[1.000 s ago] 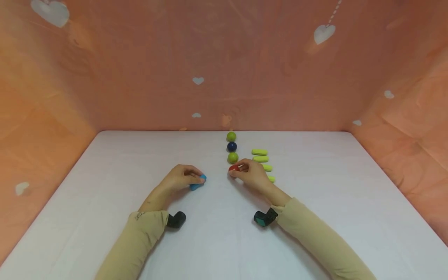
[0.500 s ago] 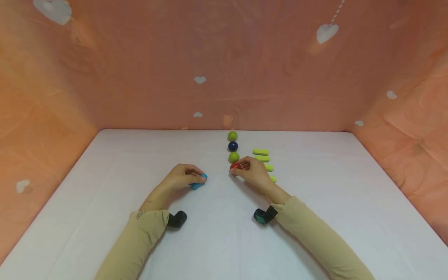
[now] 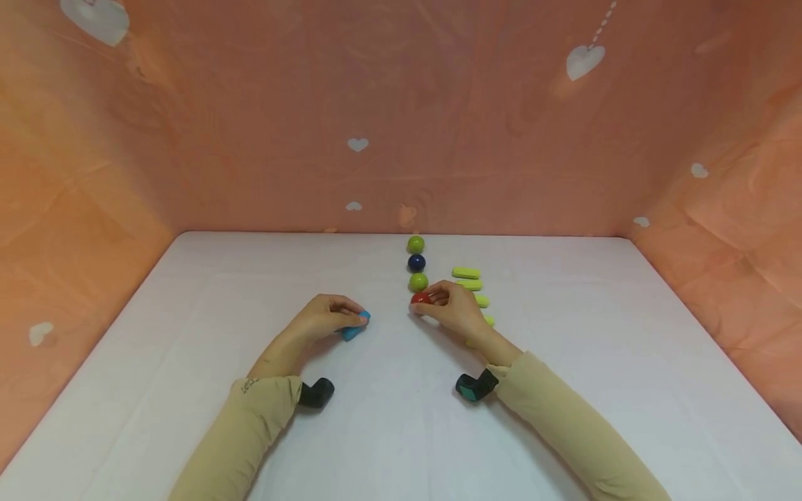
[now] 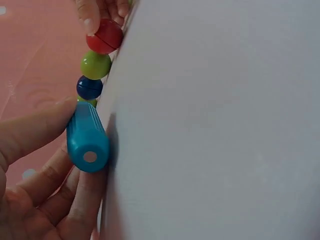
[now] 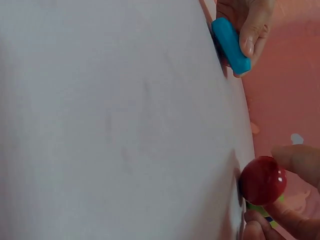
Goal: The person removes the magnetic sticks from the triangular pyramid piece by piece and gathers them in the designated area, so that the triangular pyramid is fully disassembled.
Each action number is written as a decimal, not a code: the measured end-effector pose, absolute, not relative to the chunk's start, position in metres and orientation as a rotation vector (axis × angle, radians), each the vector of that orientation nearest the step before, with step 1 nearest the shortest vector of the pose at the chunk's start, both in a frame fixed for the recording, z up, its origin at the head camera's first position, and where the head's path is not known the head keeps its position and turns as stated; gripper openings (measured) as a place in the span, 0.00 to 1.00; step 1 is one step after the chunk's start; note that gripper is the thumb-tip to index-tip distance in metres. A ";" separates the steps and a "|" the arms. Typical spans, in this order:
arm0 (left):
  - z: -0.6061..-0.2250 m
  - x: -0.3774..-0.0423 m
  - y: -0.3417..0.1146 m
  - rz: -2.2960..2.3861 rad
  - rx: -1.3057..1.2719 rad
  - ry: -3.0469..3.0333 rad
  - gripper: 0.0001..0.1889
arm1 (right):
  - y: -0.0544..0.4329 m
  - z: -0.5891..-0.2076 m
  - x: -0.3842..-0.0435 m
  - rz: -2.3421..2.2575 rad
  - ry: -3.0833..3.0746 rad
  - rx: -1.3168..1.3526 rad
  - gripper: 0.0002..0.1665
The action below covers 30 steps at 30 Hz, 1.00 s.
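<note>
My left hand (image 3: pixel 322 316) pinches a blue ridged toy rod (image 4: pixel 87 140) with a small pale disc in its end, thumb on one side and fingers on the other. It stays low over the white table. To the right, my right hand (image 3: pixel 457 309) holds a glossy red ball (image 5: pixel 262 181) between thumb and fingers. The red ball sits at the near end of a row: a green ball (image 3: pixel 418 282), a dark blue ball (image 3: pixel 416 263) and another green ball (image 3: pixel 415 244) farther back. In the left wrist view a seam runs across the red ball.
Several yellow-green rods (image 3: pixel 466 273) lie in a column right of the balls, the nearer ones partly hidden by my right hand. The white table (image 3: pixel 250 264) ends at an orange cloth backdrop (image 3: pixel 263 139) with pale hearts. Cloth also hangs at both sides.
Over the last second my right hand has shifted the red ball slightly away from me, closer to the near green ball. The left hand keeps the blue rod almost still.
</note>
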<state>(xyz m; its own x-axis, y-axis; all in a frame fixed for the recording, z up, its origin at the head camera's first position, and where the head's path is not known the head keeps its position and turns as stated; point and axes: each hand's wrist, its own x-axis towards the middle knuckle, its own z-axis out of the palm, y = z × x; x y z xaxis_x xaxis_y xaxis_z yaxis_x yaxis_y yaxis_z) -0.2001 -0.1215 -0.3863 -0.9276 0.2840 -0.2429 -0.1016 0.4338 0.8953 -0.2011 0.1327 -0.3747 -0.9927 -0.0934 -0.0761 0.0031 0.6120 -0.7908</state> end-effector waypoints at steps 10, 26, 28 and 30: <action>-0.380 -0.199 -0.102 1.395 0.164 2.345 0.16 | 0.145 -0.367 -0.189 -1.558 2.742 -0.102 0.27; -0.384 -0.193 -0.088 1.545 0.204 2.211 0.14 | 0.127 -0.382 -0.169 -1.456 2.530 -0.425 0.22; -0.383 -0.193 -0.089 1.521 0.203 2.247 0.14 | 0.125 -0.382 -0.169 -1.437 2.539 -0.418 0.21; -0.381 -0.192 -0.090 1.486 0.178 2.289 0.13 | 0.124 -0.383 -0.169 -1.419 2.551 -0.407 0.20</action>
